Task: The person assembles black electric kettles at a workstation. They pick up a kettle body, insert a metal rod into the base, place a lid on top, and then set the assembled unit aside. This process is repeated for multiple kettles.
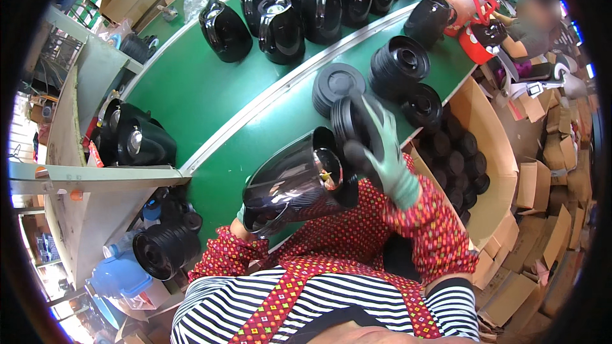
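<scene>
1. Head view: both hands up front, over the near edge of the green worktop (210,196), gloved in pale green.
2. Left hand (241,213): mostly hidden behind the glossy black shell (287,181), only a strip of glove showing. Sits at the shell's lower-left end, seems to support it; can't tell how far the fingers close.
3. Right hand (386,153): partly closed, fingers and thumb around a black ribbed disc part (343,122). One disc or several nested, can't tell; the hand covers part of it.
4. Shell lies between the hands, tilted, not upright. Long axis slants from the left hand, low, up toward the right hand.
5. Key relation: shell's wide open end faces right, toward the right hand; ribbed disc part is just beyond the upper rim. Right hand is nearer to that opening, left hand to the opposite end. Contact between disc part and rim: unclear.
6. Just past the right hand: flat black disc stack (338,83), then a taller ribbed stack (395,67) farther out and slightly right.
7. Right of the right hand, lower: cardboard carton (500,153) with many round black parts (456,159).
8. Well ahead of both hands, across a pale rail (260,100): group of black jugs (280,32), standing, spouts and handles glinting.
9. Left of the left hand, lower: another ribbed stack (166,246), on its side.
</scene>
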The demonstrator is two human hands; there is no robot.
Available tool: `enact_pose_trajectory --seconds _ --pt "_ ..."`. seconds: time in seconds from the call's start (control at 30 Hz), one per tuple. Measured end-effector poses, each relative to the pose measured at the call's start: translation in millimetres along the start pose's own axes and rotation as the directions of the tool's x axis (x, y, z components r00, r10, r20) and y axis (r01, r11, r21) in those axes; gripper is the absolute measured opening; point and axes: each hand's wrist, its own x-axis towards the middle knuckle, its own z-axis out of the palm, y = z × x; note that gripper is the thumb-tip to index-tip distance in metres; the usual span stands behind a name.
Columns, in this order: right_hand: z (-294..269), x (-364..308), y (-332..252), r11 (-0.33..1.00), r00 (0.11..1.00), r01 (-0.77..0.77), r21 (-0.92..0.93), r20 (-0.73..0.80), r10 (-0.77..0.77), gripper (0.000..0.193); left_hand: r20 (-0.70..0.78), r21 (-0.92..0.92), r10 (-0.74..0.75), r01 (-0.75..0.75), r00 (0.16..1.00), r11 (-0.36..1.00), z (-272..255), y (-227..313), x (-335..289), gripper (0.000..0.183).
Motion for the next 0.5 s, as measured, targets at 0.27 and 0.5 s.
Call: enact_pose_trajectory --seconds 0.27,0.5 --pt "-42 -96 -48 0.981 0.999 -0.045 0.191 -0.006 0.047 0.096 0.129 0.042 -0.083 0.078 0.988 0.996 36 -22 13 0.053" --pt "-63 -139 -61 0.979 0.993 -0.039 0.201 -0.101 0.06 0.096 0.243 0.25 -0.132 0.069 0.961 0.966 63 -18 10 0.055"
